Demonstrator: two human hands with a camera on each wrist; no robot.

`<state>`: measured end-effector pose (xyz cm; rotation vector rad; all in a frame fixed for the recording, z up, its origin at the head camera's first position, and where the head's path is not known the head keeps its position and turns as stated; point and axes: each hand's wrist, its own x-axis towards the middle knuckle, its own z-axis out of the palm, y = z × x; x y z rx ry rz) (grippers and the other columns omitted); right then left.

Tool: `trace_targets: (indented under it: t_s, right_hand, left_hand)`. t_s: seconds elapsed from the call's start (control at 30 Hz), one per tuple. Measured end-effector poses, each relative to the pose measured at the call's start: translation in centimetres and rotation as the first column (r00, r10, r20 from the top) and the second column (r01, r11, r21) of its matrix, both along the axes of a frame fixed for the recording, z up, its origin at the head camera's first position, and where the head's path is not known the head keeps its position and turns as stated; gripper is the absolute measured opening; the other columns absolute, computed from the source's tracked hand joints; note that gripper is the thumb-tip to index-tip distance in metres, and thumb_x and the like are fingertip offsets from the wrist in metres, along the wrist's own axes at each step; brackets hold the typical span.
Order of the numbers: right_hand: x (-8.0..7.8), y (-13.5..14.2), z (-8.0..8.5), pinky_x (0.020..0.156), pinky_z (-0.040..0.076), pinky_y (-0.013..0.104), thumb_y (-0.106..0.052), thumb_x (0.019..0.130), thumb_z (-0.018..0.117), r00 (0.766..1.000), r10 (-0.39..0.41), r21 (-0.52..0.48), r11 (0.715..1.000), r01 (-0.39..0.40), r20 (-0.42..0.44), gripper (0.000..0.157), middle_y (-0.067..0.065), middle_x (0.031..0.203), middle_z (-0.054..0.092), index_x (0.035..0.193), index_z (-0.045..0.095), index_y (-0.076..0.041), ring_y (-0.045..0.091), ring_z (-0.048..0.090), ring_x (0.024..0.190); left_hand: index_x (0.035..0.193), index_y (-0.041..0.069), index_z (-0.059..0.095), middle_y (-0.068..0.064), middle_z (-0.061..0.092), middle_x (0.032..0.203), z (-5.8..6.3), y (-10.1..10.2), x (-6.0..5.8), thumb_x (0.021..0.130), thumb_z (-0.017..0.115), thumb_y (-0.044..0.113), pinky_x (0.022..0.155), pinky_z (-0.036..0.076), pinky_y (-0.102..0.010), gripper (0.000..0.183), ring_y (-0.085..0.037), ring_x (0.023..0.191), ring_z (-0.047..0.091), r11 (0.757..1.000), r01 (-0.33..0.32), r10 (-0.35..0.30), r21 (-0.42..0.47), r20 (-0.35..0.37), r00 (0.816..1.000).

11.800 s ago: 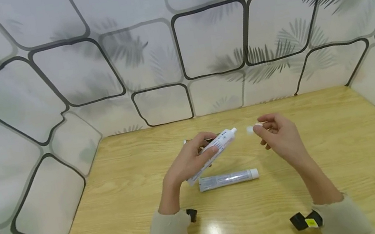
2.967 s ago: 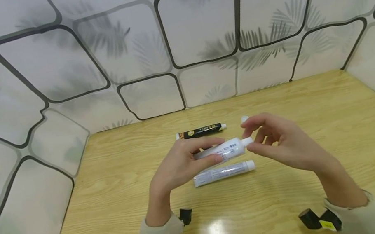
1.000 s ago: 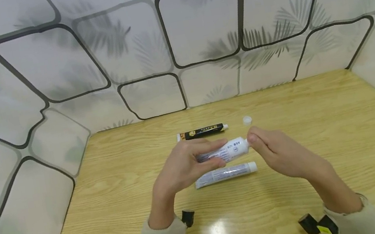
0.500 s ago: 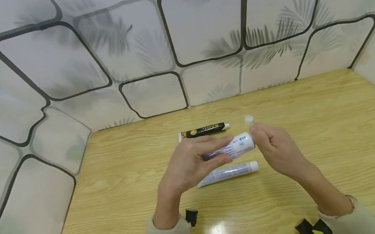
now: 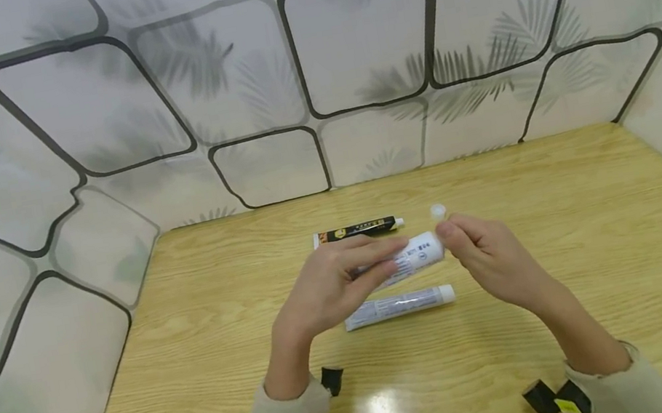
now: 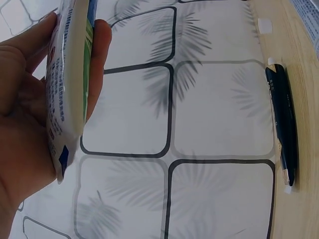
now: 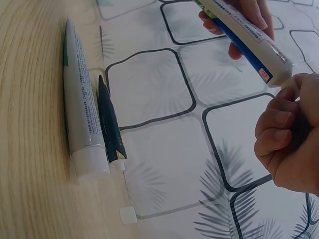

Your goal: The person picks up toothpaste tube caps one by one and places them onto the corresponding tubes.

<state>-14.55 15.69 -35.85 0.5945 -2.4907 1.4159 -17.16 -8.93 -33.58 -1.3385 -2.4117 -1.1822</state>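
While two hands (image 5: 327, 288) (image 5: 495, 262) hold one tube (image 5: 424, 252), two tubes (image 5: 399, 305) (image 5: 368, 229) lying, one cap (image 5: 438, 210)

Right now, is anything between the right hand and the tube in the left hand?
Nothing visible: the right hand pinches the tip of the white tube that the left hand grips. The black tube and loose cap lie aside.

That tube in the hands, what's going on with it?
A person is holding up a white tube with the left hand, while the right hand pinches its front end. The fingers cover the tip, so I can't tell whether a cap is on it. On the wooden table, a second white tube lies closer to the person with its cap on. A black tube lies farther away, and a loose white cap sits near its tip.
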Motion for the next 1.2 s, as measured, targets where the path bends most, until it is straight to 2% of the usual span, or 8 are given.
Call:
trace_targets:
  t_s: [0.23,0.43,0.7,0.77,0.87,1.0,1.1,1.2]
  right_hand:
    - [-0.1,0.0,0.0,0.044,0.03,0.028,-0.016,0.107,0.044,1.0,0.011,0.006,1.0,-0.011,-0.008,0.028,-0.007,0.06,0.037,0.085,0.061,-0.012,0.007,0.03,0.048]
    - [-0.3,-0.2,-0.2,0.04,0.033,0.029,-0.015,0.108,0.042,0.998,0.064,-0.064,0.996,-0.063,0.017,0.031,-0.005,0.055,0.039,0.08,0.055,-0.011,0.011,0.034,0.043]
    - [-0.4,-0.7,-0.7,0.041,0.04,0.03,-0.013,0.108,0.04,0.995,0.096,-0.149,0.985,-0.091,0.025,0.034,0.001,0.055,0.045,0.077,0.05,-0.006,0.016,0.043,0.044]
    - [-0.4,-0.6,-0.8,0.042,0.043,0.03,-0.012,0.109,0.039,0.994,0.104,-0.163,0.982,-0.098,0.029,0.034,0.003,0.056,0.047,0.077,0.049,-0.004,0.017,0.046,0.046]
    - [-0.5,-0.4,-0.7,0.046,0.048,0.032,-0.013,0.109,0.037,0.994,0.104,-0.178,0.979,-0.095,0.041,0.035,0.005,0.058,0.05,0.078,0.05,-0.002,0.018,0.05,0.048]
    - [-0.7,0.4,-0.6,0.047,0.052,0.033,-0.017,0.109,0.037,0.997,0.044,-0.239,0.971,-0.028,0.062,0.041,0.007,0.057,0.052,0.074,0.047,0.002,0.018,0.054,0.049]
    - [-1.0,1.1,-0.4,0.046,0.052,0.031,-0.02,0.109,0.037,0.996,-0.001,-0.332,0.943,0.03,0.089,0.046,0.007,0.056,0.05,0.071,0.043,0.004,0.016,0.055,0.048]
    - [-1.2,1.5,-0.3,0.045,0.052,0.03,-0.022,0.109,0.037,0.992,-0.002,-0.415,0.908,0.054,0.124,0.048,0.006,0.057,0.048,0.071,0.041,0.007,0.016,0.055,0.047]
  left_hand:
    - [0.123,0.011,0.072,-0.007,0.07,0.121,-0.3,-0.1,-0.3,0.093,0.07,0.012,0.062,0.048,-0.022,0.03,-0.008,0.075,0.056,0.999,-0.005,0.001,0.043,0.104,0.995]
    - [0.129,0.012,0.068,-0.003,0.07,0.119,-0.5,-0.5,-0.5,0.095,0.068,0.015,0.064,0.05,-0.023,0.033,-0.009,0.075,0.059,0.999,0.029,-0.032,0.021,0.155,0.987]
    - [0.14,0.013,0.059,0.0,0.064,0.127,-0.1,-1.4,-0.5,0.096,0.068,0.015,0.072,0.053,-0.026,0.045,-0.011,0.087,0.059,0.995,0.092,-0.077,-0.043,0.281,0.957]
    - [0.141,0.013,0.057,0.0,0.064,0.126,-0.1,-1.6,-0.5,0.095,0.068,0.016,0.073,0.053,-0.026,0.047,-0.012,0.089,0.06,0.994,0.094,-0.075,-0.053,0.295,0.953]
    - [0.14,0.013,0.058,-0.001,0.065,0.126,0.0,-1.8,-0.4,0.096,0.068,0.017,0.077,0.054,-0.027,0.045,-0.013,0.094,0.061,0.995,0.079,-0.055,-0.068,0.299,0.953]
    - [0.137,0.016,0.061,-0.001,0.068,0.118,0.1,-2.5,-0.4,0.096,0.068,0.019,0.072,0.053,-0.025,0.042,-0.009,0.086,0.062,0.991,0.004,0.031,-0.134,0.265,0.964]
    - [0.139,0.017,0.059,-0.002,0.069,0.111,0.2,-3.2,-0.5,0.095,0.069,0.018,0.066,0.05,-0.025,0.045,-0.008,0.076,0.061,0.985,-0.043,0.085,-0.164,0.26,0.962]
    - [0.142,0.015,0.055,-0.006,0.069,0.109,0.1,-3.4,-0.7,0.095,0.069,0.015,0.064,0.051,-0.026,0.048,-0.01,0.073,0.061,0.992,-0.048,0.083,-0.116,0.314,0.946]
